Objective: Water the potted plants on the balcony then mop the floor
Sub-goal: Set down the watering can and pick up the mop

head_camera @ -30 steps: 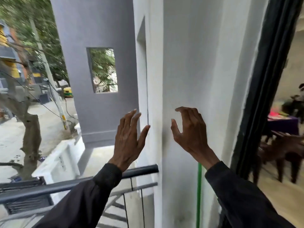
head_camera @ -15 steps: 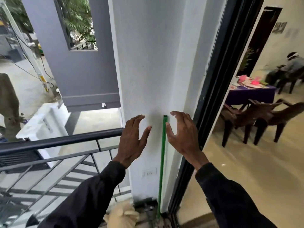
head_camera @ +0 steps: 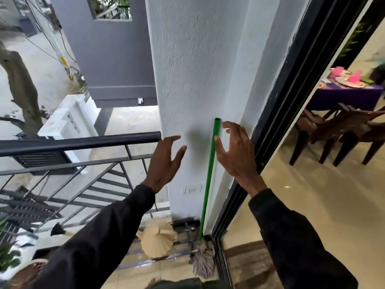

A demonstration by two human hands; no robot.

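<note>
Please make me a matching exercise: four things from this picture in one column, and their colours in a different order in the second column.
Things
1. mop handle
2. balcony railing
3. table cloth
4. chairs

Colours
A. purple
B. green
C. brown
D. black

Pairs: 1-B, 2-D, 3-A, 4-C

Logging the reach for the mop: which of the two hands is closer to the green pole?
The right hand, fingers spread beside the green mop pole; the left hand hovers farther off, by the black metal railing.
</note>
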